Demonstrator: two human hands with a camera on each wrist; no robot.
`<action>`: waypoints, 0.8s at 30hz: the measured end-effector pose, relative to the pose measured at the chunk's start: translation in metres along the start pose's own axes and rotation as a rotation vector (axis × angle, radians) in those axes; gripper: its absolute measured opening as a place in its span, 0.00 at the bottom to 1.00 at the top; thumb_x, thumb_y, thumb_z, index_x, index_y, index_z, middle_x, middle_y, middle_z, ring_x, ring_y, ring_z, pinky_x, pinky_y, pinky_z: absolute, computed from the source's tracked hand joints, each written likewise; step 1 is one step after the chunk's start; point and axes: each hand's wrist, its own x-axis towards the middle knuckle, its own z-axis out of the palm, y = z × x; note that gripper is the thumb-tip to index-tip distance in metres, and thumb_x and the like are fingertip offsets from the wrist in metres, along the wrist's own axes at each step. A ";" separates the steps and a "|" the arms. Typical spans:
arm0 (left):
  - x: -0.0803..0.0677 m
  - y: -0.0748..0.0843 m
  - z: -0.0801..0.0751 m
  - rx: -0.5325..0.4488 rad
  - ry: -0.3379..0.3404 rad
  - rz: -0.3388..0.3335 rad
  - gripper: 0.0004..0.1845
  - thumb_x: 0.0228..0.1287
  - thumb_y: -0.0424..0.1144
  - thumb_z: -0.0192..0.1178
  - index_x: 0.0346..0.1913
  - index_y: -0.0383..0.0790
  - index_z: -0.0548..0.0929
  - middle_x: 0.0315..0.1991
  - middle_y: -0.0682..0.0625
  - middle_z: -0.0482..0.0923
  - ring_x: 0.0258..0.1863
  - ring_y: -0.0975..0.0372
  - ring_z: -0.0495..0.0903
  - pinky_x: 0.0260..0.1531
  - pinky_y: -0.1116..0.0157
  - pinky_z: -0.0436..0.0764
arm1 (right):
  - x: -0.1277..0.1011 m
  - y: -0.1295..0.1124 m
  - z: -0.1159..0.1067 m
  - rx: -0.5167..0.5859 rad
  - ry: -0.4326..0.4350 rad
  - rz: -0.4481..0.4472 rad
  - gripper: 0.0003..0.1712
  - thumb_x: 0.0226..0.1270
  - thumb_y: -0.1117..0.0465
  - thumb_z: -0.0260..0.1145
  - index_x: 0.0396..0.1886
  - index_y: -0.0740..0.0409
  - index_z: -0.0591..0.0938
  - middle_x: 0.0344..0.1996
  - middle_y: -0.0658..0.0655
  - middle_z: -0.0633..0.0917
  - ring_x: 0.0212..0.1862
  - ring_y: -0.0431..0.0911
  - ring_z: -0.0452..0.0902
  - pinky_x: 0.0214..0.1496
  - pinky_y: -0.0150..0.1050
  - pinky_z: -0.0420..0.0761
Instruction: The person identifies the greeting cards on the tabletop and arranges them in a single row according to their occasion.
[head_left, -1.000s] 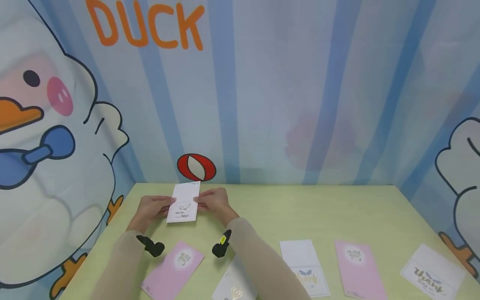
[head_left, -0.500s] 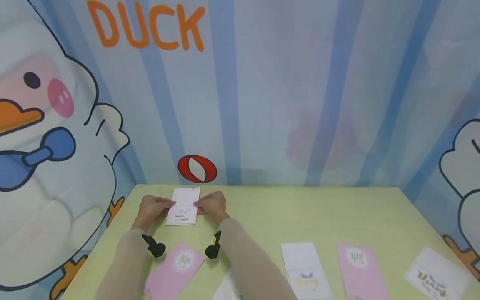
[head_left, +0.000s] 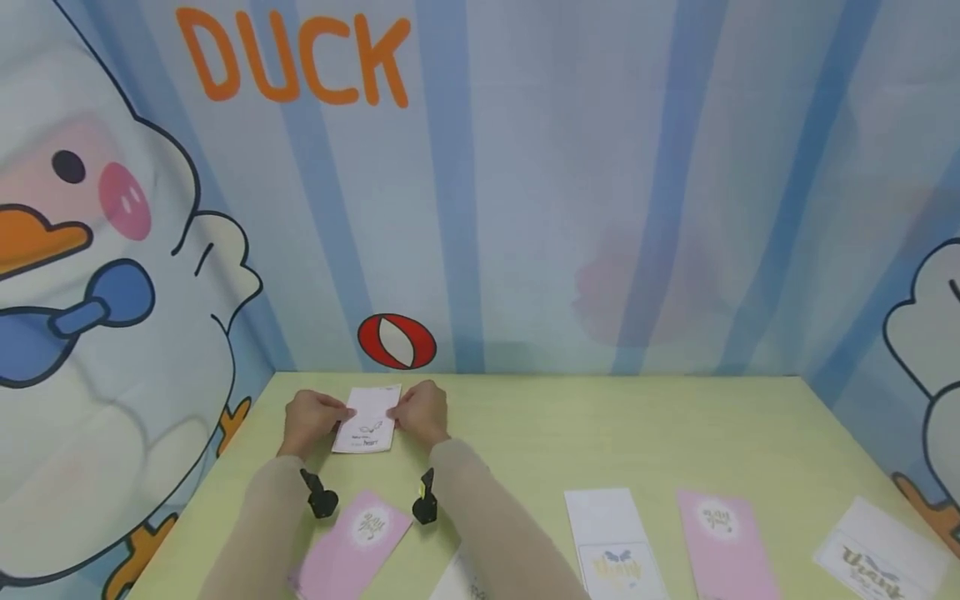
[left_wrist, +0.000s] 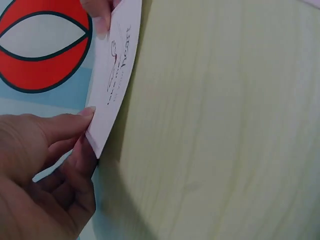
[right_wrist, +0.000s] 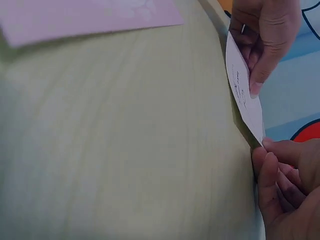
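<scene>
A small white card with a drawn motif and the word "heart" is held just above the green table at the far left. My left hand pinches its left edge, my right hand pinches its right edge. In the left wrist view the card bows slightly between my left thumb and fingers and the other hand's fingertip. The right wrist view shows the card edge-on, gripped by both hands.
Flat on the near table lie a pink card, a white card, another pink card and a white "thank" card. A wall with a red oval stands right behind the held card.
The card has been brought lower and flatter toward the table, and both hands have closed in slightly on its sides. The head view has tilted a little.
</scene>
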 end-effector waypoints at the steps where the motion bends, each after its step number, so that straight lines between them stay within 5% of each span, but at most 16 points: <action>1: -0.002 0.001 0.001 0.016 0.005 0.006 0.16 0.66 0.39 0.72 0.47 0.27 0.89 0.44 0.35 0.89 0.38 0.53 0.82 0.33 0.66 0.77 | 0.000 0.000 -0.001 -0.045 -0.009 -0.025 0.15 0.56 0.64 0.82 0.15 0.58 0.86 0.12 0.52 0.85 0.17 0.41 0.77 0.22 0.31 0.71; 9: -0.006 0.004 0.003 0.055 0.016 -0.005 0.16 0.65 0.42 0.71 0.43 0.29 0.90 0.46 0.35 0.89 0.44 0.46 0.86 0.37 0.58 0.77 | 0.003 -0.004 -0.009 -0.388 -0.117 -0.166 0.09 0.65 0.58 0.78 0.28 0.57 0.92 0.27 0.51 0.91 0.28 0.44 0.84 0.33 0.38 0.84; 13: -0.006 0.002 0.003 0.041 0.014 -0.025 0.18 0.66 0.43 0.70 0.45 0.29 0.90 0.49 0.34 0.89 0.46 0.45 0.86 0.40 0.56 0.78 | 0.001 -0.006 -0.009 -0.447 -0.153 -0.189 0.07 0.68 0.57 0.75 0.35 0.55 0.93 0.34 0.51 0.93 0.34 0.45 0.87 0.38 0.39 0.87; 21: -0.005 0.001 0.006 0.019 0.021 -0.059 0.17 0.67 0.43 0.70 0.46 0.29 0.90 0.49 0.34 0.88 0.49 0.45 0.84 0.47 0.51 0.79 | 0.000 -0.005 -0.001 -0.554 -0.173 -0.213 0.11 0.72 0.52 0.71 0.35 0.52 0.92 0.34 0.49 0.93 0.35 0.44 0.87 0.34 0.39 0.85; 24: -0.003 0.001 0.003 -0.005 0.036 -0.053 0.17 0.68 0.43 0.69 0.47 0.29 0.90 0.51 0.34 0.87 0.52 0.44 0.83 0.54 0.47 0.80 | 0.002 -0.006 -0.003 -0.525 -0.188 -0.226 0.14 0.73 0.49 0.71 0.45 0.53 0.92 0.41 0.50 0.93 0.41 0.44 0.88 0.42 0.39 0.87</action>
